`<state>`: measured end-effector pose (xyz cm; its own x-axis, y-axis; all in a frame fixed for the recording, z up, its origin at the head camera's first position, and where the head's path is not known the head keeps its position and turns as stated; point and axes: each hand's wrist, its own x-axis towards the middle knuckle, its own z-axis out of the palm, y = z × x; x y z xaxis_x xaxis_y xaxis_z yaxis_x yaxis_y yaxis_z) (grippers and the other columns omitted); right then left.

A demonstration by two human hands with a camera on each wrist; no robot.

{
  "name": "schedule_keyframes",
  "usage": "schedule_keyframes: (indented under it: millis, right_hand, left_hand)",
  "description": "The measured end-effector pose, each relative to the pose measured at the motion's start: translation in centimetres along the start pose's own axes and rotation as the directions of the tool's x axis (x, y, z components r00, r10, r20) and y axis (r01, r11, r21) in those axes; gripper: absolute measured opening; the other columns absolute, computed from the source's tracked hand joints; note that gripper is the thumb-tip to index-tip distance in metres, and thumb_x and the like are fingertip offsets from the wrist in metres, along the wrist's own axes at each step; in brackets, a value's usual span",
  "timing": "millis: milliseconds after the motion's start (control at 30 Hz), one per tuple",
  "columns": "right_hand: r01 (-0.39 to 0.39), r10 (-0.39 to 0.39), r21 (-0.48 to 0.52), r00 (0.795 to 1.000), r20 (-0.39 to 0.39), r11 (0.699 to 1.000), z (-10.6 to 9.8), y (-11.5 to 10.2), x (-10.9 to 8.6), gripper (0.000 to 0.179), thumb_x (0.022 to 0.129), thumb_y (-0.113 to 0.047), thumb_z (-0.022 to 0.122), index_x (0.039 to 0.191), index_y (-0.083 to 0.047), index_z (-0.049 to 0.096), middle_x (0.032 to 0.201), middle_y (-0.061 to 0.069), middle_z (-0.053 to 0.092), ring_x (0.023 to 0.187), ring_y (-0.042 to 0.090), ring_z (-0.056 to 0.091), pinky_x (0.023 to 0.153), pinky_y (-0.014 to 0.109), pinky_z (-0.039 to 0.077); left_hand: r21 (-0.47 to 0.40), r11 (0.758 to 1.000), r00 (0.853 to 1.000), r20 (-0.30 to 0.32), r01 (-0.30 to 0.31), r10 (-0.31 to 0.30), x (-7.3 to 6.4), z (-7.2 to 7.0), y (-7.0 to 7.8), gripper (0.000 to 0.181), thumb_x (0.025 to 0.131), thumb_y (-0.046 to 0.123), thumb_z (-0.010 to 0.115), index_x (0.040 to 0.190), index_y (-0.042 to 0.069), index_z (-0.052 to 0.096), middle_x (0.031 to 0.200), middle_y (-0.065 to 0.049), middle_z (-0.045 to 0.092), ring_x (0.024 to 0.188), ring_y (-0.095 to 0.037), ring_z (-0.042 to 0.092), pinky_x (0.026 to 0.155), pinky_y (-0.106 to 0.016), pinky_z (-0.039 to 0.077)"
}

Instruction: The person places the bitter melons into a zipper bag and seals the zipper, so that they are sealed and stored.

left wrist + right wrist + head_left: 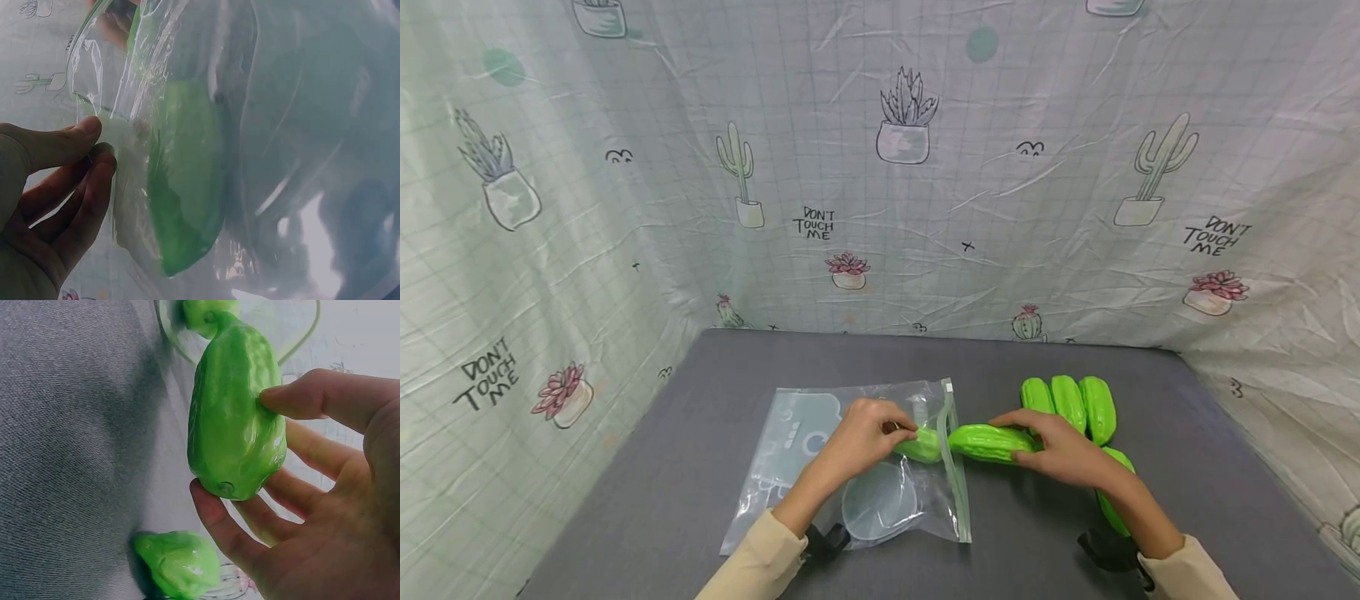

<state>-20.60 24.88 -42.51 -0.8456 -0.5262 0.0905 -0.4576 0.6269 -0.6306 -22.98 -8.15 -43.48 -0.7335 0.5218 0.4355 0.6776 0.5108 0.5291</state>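
Note:
A clear zip bag [820,492] lies flat with its green-edged mouth facing right. One green bitter melon [187,181] shows through its film just inside the mouth. My left hand [871,433] pinches the bag's upper film between thumb and fingertips, which the left wrist view shows close up [69,181]. Another bitter melon [988,442] is gripped by my right hand [1063,450], thumb on one side and fingers on the other [325,462]. Its stem end points at the bag's opening, very near the edge; whether it touches the film I cannot tell.
Three more bitter melons [1068,404] lie side by side at the back right. A further bitter melon [1116,492] sits partly hidden beneath my right forearm. The dark grey table [715,392] ends at a patterned curtain [970,275] behind and on both sides.

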Motion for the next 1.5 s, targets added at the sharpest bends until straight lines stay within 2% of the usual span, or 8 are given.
schedule_keyframes:
  millis: [167, 367, 567, 800, 1033, 1100, 1333, 1500]
  right_hand:
    - [-0.007, 0.007, -0.009, 1.0, -0.017, 1.0, 0.0, 0.0, -0.1, 0.042, 0.093, -0.011, 0.071, 0.135, -0.013, 0.066, 0.132, 0.007, 0.069, 0.115, 0.022, 0.064, 0.081, 0.028, 0.05]
    - [0.011, -0.011, -0.003, 1.0, 0.012, 1.0, 0.2, 0.2, 0.1, 0.042, 0.094, -0.01, 0.07, 0.136, -0.011, 0.065, 0.132, 0.008, 0.069, 0.109, 0.015, 0.063, 0.079, 0.027, 0.05]
    - [0.013, -0.013, -0.008, 0.999, 0.031, 1.0, 0.5, 0.2, 0.2, 0.042, 0.095, -0.012, 0.069, 0.137, -0.012, 0.065, 0.133, 0.008, 0.069, 0.116, 0.022, 0.065, 0.084, 0.03, 0.053]
    - [0.011, -0.012, 0.016, 0.999, 0.049, 1.0, 0.6, -0.1, 0.5, 0.042, 0.096, -0.012, 0.069, 0.137, -0.01, 0.064, 0.135, 0.013, 0.068, 0.083, 0.003, 0.054, 0.074, 0.026, 0.045]
    - [0.03, -0.033, 0.057, 0.998, 0.048, 0.998, 1.0, -0.4, 0.6, 0.042, 0.094, -0.009, 0.07, 0.136, -0.007, 0.064, 0.134, 0.015, 0.068, 0.084, 0.002, 0.05, 0.072, 0.025, 0.042]
    - [0.035, -0.038, 0.066, 0.998, 0.044, 0.997, 1.1, -0.5, 0.7, 0.042, 0.094, -0.009, 0.07, 0.136, -0.006, 0.064, 0.134, 0.017, 0.067, 0.077, 0.002, 0.048, 0.071, 0.025, 0.042]
    - [0.056, -0.059, 0.061, 0.997, 0.041, 0.997, 1.9, -0.5, 0.9, 0.04, 0.096, -0.012, 0.071, 0.135, -0.009, 0.065, 0.133, 0.012, 0.069, 0.109, 0.008, 0.061, 0.08, 0.026, 0.051]
    - [0.039, -0.042, 0.062, 0.998, 0.05, 0.997, 2.1, -0.4, 0.9, 0.04, 0.097, -0.014, 0.07, 0.136, -0.009, 0.065, 0.135, 0.011, 0.068, 0.107, 0.008, 0.061, 0.079, 0.026, 0.05]
  left_hand:
    - [0.017, 0.999, 0.999, -0.014, -0.038, 0.038, 0.1, -0.1, 0.2, 0.005, 0.086, 0.012, 0.083, 0.091, 0.009, 0.083, 0.085, -0.001, 0.08, 0.069, -0.008, 0.07, 0.065, -0.013, 0.052]
    - [0.024, 0.999, 0.999, -0.018, -0.029, 0.03, 0.0, -0.2, 0.3, 0.005, 0.086, 0.011, 0.083, 0.091, 0.009, 0.083, 0.085, -0.001, 0.079, 0.069, -0.007, 0.069, 0.064, -0.014, 0.052]
    - [0.017, 1.0, 0.999, -0.025, -0.025, 0.025, 0.0, -0.2, 0.2, 0.005, 0.086, 0.01, 0.083, 0.09, 0.008, 0.082, 0.084, -0.001, 0.079, 0.068, -0.006, 0.068, 0.063, -0.014, 0.052]
    - [0.018, 1.0, 1.0, -0.023, -0.02, 0.02, 0.0, -0.2, 0.3, 0.005, 0.086, 0.011, 0.083, 0.09, 0.009, 0.083, 0.084, -0.001, 0.08, 0.068, -0.006, 0.069, 0.064, -0.013, 0.052]
    - [0.021, 0.999, 0.999, -0.032, -0.03, 0.03, 0.1, -0.2, 0.4, 0.004, 0.086, 0.011, 0.083, 0.089, 0.009, 0.083, 0.083, 0.0, 0.079, 0.068, -0.006, 0.068, 0.063, -0.013, 0.051]
    - [0.025, 0.999, 0.999, -0.039, -0.037, 0.038, 0.2, -0.2, 0.4, 0.004, 0.085, 0.011, 0.084, 0.089, 0.009, 0.083, 0.083, -0.001, 0.079, 0.067, -0.006, 0.068, 0.063, -0.014, 0.051]
    - [0.007, 1.0, 1.0, -0.026, -0.012, 0.013, 0.1, -0.3, 0.3, 0.005, 0.086, 0.01, 0.083, 0.091, 0.009, 0.083, 0.084, 0.0, 0.079, 0.068, -0.007, 0.068, 0.064, -0.014, 0.052]
    - [0.008, 1.0, 1.0, -0.03, -0.003, 0.003, 0.1, -0.3, 0.2, 0.005, 0.086, 0.009, 0.083, 0.091, 0.009, 0.083, 0.084, 0.0, 0.079, 0.069, -0.007, 0.068, 0.065, -0.015, 0.053]
